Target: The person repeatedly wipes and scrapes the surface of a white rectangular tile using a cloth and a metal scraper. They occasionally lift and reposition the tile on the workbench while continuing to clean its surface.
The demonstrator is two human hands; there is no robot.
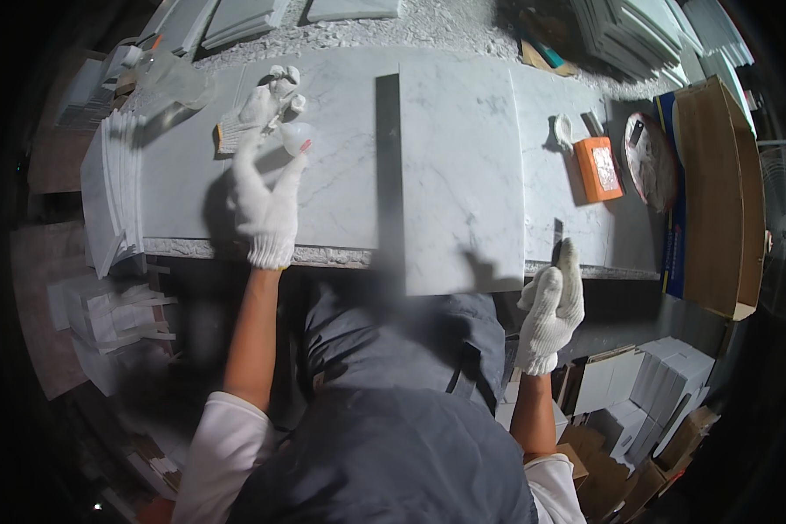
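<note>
My left hand [268, 205], in a white knit glove, is over the left part of the pale marble surface with thumb and fingers spread. A small translucent rounded container [296, 137] with a red mark is at its thumb tip; whether they touch I cannot tell. Beyond the fingers lies a crumpled white glove [260, 106]. My right hand [552, 310], gloved too, is closed on a thin dark-bladed tool [558, 234], blade pointing away; its handle is hidden. Between my hands a long grey-veined marble slab [463, 175] lies with its near end past the worktop's front edge.
At right are an orange pack [597, 168], a round residue-coated dish [651, 166] and an open cardboard box [716, 196]. Thin white slabs [113, 188] stand along the left edge. More stacked slabs [629, 39] and white rubble [445, 35] lie at the back.
</note>
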